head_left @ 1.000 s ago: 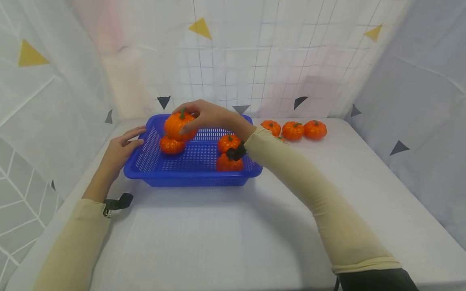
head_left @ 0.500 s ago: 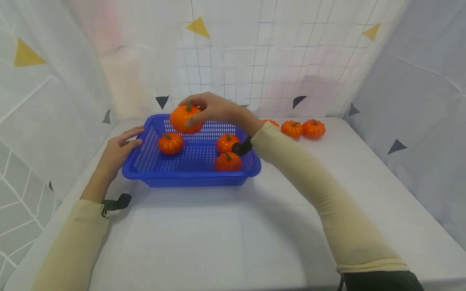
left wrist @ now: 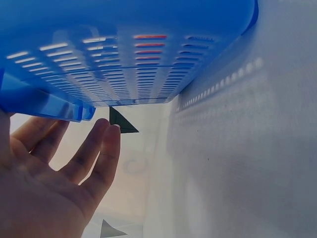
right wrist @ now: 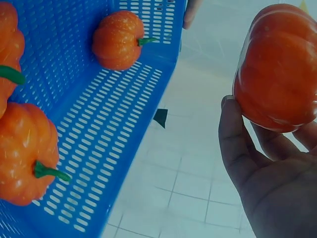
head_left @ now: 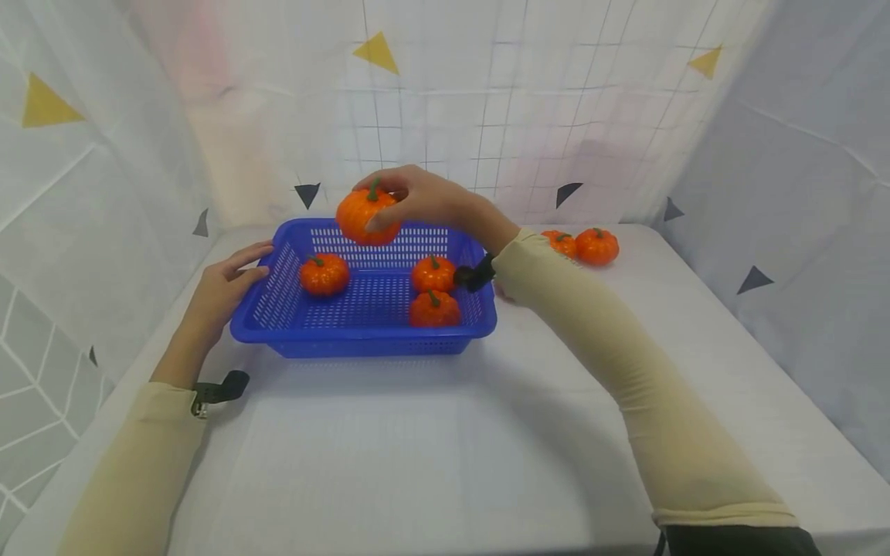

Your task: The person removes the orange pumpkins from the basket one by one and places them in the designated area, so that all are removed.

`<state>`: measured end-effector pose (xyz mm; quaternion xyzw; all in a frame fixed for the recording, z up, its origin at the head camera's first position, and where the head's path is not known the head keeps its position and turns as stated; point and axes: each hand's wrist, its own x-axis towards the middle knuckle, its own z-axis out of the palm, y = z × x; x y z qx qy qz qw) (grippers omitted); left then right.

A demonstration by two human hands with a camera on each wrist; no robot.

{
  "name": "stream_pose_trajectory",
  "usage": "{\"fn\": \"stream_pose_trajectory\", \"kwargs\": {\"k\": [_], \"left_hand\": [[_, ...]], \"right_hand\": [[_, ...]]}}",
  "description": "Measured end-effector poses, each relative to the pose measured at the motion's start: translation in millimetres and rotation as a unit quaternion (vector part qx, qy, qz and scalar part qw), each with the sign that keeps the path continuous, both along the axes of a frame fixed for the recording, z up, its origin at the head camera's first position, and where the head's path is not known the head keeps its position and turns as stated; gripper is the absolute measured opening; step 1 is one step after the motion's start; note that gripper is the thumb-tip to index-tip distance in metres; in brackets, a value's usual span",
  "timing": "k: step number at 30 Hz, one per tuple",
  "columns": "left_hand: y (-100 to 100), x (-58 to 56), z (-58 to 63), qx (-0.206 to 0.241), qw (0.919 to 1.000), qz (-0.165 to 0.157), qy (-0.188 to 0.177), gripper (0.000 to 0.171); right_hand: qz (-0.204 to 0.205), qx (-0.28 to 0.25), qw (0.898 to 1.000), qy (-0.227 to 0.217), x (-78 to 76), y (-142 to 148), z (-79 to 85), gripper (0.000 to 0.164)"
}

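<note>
My right hand (head_left: 427,197) grips a small orange pumpkin (head_left: 365,218) with a green stem, holding it over the back of the blue plastic basket (head_left: 361,333). The right wrist view shows the held pumpkin (right wrist: 280,69) apart from the basket, with fingers and thumb around it. My left hand (head_left: 221,289) rests at the basket's left rim, and its fingers look nearly straight in the left wrist view. Inside the basket sit a pumpkin (head_left: 324,275) on the left and two on the right, one behind (head_left: 433,275) and one in front (head_left: 434,309).
To the right of the basket, a pumpkin (head_left: 598,246) and another pumpkin (head_left: 560,242) stand at the back of the white table (head_left: 361,448). My right forearm (head_left: 612,355) partly covers that area. White cloth walls (head_left: 445,116) enclose the table at back and sides.
My right hand has lifted the pumpkin up and to the right, away from the pumpkin in the basket's left side. My left hand has stayed at the rim.
</note>
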<state>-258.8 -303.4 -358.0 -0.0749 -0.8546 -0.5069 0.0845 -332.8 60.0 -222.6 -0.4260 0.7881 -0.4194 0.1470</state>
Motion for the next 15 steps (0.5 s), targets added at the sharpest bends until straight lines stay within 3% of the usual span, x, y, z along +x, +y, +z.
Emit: {"fn": "stream_pose_trajectory", "kwargs": {"k": [15], "left_hand": [[1,-0.1,-1.0,0.001,1.0,-0.005,-0.004,0.052]], "right_hand": [[-0.019,-0.003,1.0,0.002,-1.0,20,6.6,0.06]]}}
